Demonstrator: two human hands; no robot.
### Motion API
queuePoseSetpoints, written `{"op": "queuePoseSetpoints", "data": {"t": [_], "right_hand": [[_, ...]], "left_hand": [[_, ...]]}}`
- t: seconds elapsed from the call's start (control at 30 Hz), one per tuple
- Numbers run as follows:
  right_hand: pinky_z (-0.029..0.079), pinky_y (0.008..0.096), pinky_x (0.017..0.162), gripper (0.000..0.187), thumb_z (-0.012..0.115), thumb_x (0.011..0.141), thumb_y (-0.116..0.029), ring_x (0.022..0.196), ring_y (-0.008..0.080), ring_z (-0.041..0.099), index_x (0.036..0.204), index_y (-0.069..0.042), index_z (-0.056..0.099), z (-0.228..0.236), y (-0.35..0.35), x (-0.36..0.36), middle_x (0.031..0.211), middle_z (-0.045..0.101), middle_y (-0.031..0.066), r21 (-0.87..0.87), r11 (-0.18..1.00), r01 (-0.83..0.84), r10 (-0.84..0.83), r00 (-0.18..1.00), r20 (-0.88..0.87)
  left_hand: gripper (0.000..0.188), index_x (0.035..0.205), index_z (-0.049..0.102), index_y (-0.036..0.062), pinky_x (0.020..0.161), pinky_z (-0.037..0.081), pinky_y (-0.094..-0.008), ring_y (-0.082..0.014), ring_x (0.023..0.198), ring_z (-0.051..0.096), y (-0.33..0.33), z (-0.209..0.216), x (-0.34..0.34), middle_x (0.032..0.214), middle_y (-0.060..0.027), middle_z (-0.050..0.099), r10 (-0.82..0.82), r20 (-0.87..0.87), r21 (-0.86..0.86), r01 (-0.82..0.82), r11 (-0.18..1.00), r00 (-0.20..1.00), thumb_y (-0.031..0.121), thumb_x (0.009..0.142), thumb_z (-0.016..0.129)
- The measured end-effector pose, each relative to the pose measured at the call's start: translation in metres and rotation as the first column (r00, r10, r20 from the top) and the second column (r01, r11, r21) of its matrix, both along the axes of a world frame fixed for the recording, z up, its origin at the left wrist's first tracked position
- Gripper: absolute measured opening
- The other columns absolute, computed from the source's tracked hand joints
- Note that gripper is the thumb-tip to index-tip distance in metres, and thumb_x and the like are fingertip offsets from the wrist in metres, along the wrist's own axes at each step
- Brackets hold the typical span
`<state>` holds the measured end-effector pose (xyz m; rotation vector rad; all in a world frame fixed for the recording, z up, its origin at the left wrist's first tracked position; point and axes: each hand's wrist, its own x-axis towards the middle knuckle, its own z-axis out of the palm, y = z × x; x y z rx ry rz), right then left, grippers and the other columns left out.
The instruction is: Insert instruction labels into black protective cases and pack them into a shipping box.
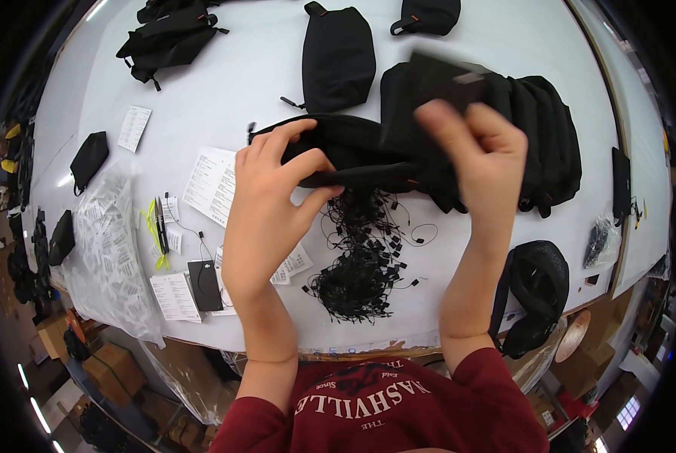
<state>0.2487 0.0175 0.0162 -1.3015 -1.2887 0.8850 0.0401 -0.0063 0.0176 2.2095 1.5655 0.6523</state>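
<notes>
Black: one pouch (353, 145), left hand (271, 185); one blurred piece (445, 81), right hand (492, 155).

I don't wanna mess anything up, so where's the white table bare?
Bare: between the top-left black pouches and the top-middle black pouch; also between the black string pile and right forearm. Crowded: lower left, with scissors, papers and clear plastic bag.
</notes>
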Motion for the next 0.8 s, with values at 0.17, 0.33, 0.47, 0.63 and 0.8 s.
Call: {"op": "queuePoseSetpoints", "data": {"t": [0.17, 0.33, 0.47, 0.63, 0.8], "right_hand": [[0.025, 0.0241, 0.040, 0.022, 0.074, 0.074, -0.018, 0.042, 0.0082, 0.033, 0.072, 0.002, 0.065, -0.001, -0.006, -0.020, 0.047, 0.040, 0.0066, -0.099, 0.984, -0.148, 0.177, 0.864, 0.470], [0.038, 0.0305, 0.044, 0.023, 0.069, 0.076, -0.029, 0.042, 0.0245, 0.050, 0.073, -0.006, 0.071, -0.008, -0.010, -0.014, 0.050, 0.055, 0.0102, -0.199, 0.930, -0.310, 0.365, 0.706, 0.607], [0.041, 0.0305, 0.046, 0.024, 0.067, 0.079, -0.028, 0.045, 0.0248, 0.053, 0.075, -0.005, 0.071, -0.003, -0.010, -0.020, 0.053, 0.057, 0.0109, -0.263, 0.870, -0.418, 0.494, 0.735, 0.465], [0.027, 0.0261, 0.044, 0.029, 0.074, 0.076, -0.026, 0.046, 0.0090, 0.030, 0.090, -0.003, 0.064, 0.001, -0.007, -0.010, 0.050, 0.031, 0.0017, -0.221, 0.887, -0.407, 0.460, 0.825, 0.328], [0.033, 0.0234, 0.047, 0.035, 0.072, 0.077, -0.030, 0.051, 0.0076, 0.039, 0.075, 0.003, 0.061, -0.016, -0.001, -0.015, 0.055, 0.046, 0.0032, -0.262, 0.712, -0.652, 0.690, 0.718, 0.089]], "left_hand": [[0.018, 0.077, 0.060, 0.0064, 0.091, 0.037, -0.0377, -0.0273, 0.108, 0.048, 0.007, -0.005, 0.002, 0.119, -0.0040, 0.056, -0.084, 0.052, 0.099, 0.079, 0.992, 0.995, 0.007, 0.063, 0.072], [0.021, 0.072, 0.063, 0.0071, 0.089, 0.038, -0.0343, -0.0254, 0.107, 0.048, 0.003, 0.004, 0.009, 0.113, -0.0008, 0.061, -0.198, 0.092, 0.133, 0.185, 0.974, 0.976, 0.005, 0.055, 0.076], [0.023, 0.073, 0.065, 0.0085, 0.085, 0.037, -0.0331, -0.0237, 0.097, 0.051, -0.001, 0.006, -0.005, 0.087, 0.0013, 0.065, -0.182, 0.067, 0.183, 0.167, 0.969, 0.981, 0.003, 0.054, 0.075], [0.026, 0.077, 0.069, 0.0099, 0.081, 0.036, -0.0310, -0.0220, 0.090, 0.051, -0.007, 0.014, -0.007, 0.074, 0.0019, 0.062, -0.151, 0.078, 0.329, 0.118, 0.937, 0.985, 0.004, 0.053, 0.076], [0.026, 0.077, 0.071, 0.0146, 0.084, 0.036, -0.0315, -0.0223, 0.102, 0.048, -0.021, 0.014, -0.014, 0.096, 0.0012, 0.065, -0.077, 0.009, 0.381, 0.067, 0.922, 0.997, 0.007, 0.053, 0.078]]}}
